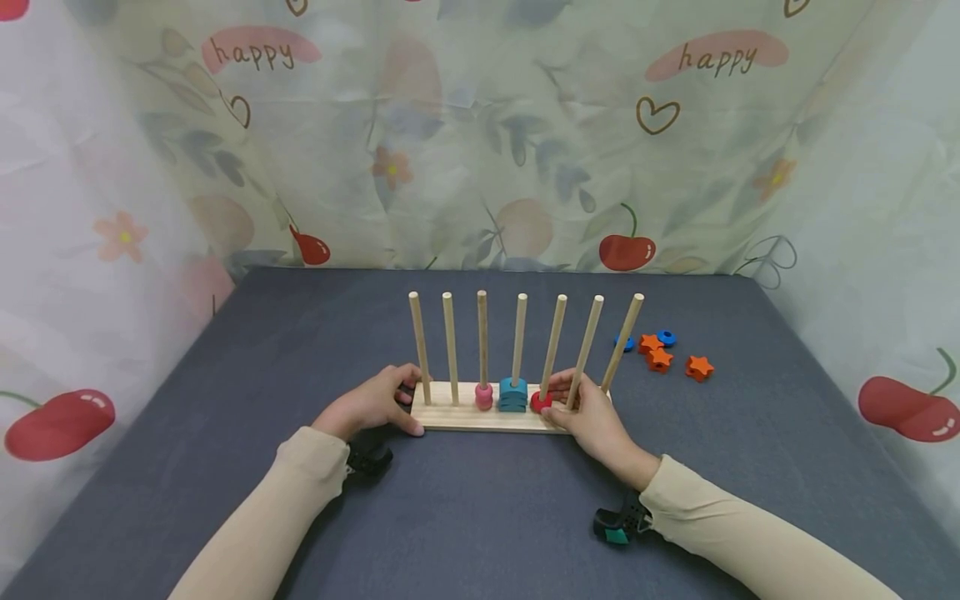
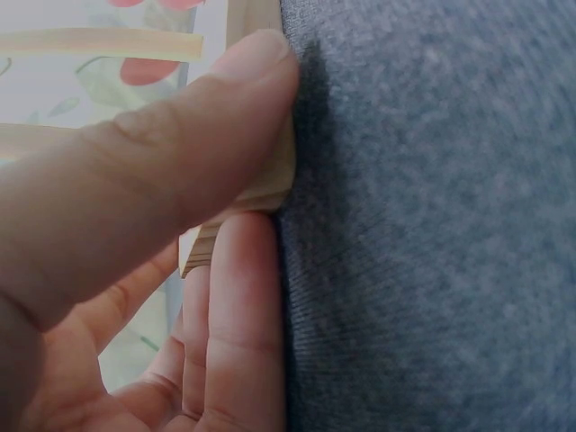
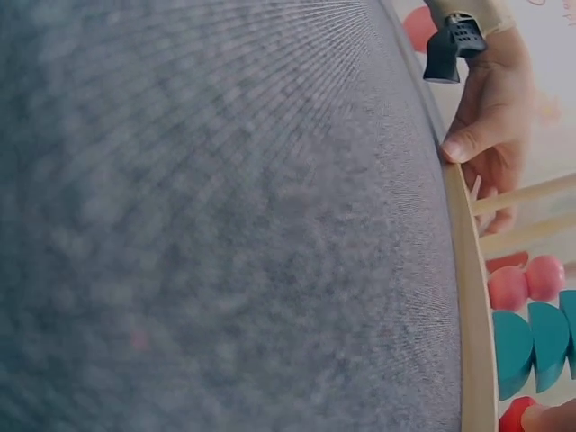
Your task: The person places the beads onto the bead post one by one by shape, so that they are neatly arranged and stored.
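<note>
A wooden base (image 1: 457, 417) with several upright pegs stands on the grey table (image 1: 480, 517). My left hand (image 1: 405, 402) grips its left end, with the thumb (image 2: 180, 153) on the front corner and the fingers behind. Pink beads (image 1: 483, 396) sit on the third peg and stacked teal pieces (image 1: 513, 393) on the fourth. A red piece (image 1: 540, 402) lies at the foot of the fifth peg. My right hand (image 1: 553, 400) pinches it, and a fingertip (image 3: 553, 418) touches it in the right wrist view.
Orange stars (image 1: 660, 358) and blue rings (image 1: 666, 337) lie loose on the table to the right of the base. A printed curtain (image 1: 480, 133) hangs behind and at both sides. The two pegs at the left and the two at the right are bare.
</note>
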`<state>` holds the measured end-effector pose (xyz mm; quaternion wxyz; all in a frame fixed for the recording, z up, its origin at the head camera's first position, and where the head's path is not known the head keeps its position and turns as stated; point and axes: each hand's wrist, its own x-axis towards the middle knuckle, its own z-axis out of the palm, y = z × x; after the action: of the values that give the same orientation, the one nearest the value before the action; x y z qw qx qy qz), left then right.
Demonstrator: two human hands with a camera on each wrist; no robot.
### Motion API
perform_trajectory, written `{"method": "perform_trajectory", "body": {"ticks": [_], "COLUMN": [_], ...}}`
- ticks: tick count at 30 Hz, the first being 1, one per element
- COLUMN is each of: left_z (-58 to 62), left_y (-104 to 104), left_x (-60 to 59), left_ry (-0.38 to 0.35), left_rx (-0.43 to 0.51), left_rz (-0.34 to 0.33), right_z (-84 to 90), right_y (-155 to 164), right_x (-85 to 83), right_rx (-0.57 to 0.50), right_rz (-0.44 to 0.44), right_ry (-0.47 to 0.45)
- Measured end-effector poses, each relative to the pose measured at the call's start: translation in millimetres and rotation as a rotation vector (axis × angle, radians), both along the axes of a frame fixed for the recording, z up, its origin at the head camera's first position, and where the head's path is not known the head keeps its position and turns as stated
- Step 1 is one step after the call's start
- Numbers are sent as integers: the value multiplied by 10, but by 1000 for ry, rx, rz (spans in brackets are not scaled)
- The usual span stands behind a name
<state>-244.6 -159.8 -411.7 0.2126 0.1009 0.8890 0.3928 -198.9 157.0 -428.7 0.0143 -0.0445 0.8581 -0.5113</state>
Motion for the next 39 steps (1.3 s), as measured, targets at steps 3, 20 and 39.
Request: {"method": "perform_trajectory", "body": {"ticks": [3,20,39], "left_z": [-1,6,-13], "left_y": [0,12,-5], "left_x": [-1,-9,-20], "left_ry": [-2,-11,-3], "left_rx": [-8,-8,-9], "left_rz": [2,5,-4], "right_z": [0,314,659], "right_y": [11,372,1123], "right_x": [10,371,96], "right_rx": [6,117,138], "right_rz": [10,187,113], "right_ry": [-6,-146,-67]}}
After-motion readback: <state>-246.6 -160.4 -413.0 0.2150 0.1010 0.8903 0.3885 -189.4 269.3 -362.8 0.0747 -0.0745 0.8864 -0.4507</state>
